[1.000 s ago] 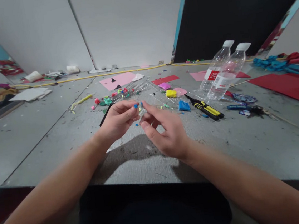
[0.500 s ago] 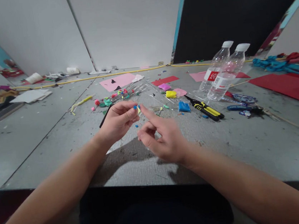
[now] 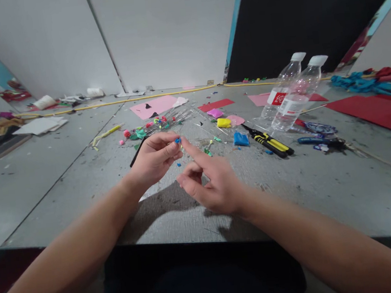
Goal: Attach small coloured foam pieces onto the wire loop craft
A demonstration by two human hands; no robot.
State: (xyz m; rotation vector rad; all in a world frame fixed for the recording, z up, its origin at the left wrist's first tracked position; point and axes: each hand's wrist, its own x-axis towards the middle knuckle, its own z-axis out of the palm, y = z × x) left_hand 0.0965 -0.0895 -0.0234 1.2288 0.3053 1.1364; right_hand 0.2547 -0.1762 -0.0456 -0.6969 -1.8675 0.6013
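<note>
Between thumb and index finger, my left hand (image 3: 155,158) pinches a small blue clay piece (image 3: 178,140). The tip of my right hand's (image 3: 216,181) outstretched index finger touches or nearly touches that piece; its other fingers curl loosely and hold nothing I can see. A tiny blue crumb (image 3: 179,165) lies on the table (image 3: 176,224) below the hands. Just beyond them are a blue clay packet (image 3: 241,139), a yellow one (image 3: 224,123) and a pink-purple one (image 3: 215,113). Small colourful clay pieces (image 3: 141,133) on clear sticks lie behind my left hand.
Yellow-and-black pliers (image 3: 271,143) lie right of my hands, with blue-handled pliers (image 3: 317,141) farther right. Two clear plastic bottles (image 3: 292,102) stand behind them. Red paper (image 3: 378,114) is at the right, pink paper (image 3: 154,106) farther back. A yellow cord (image 3: 175,92) runs along the rear.
The blue bit at my right index fingertip now sits against the blue piece in my left fingers. My right thumb has shifted slightly left; my left hand has hardly moved.
</note>
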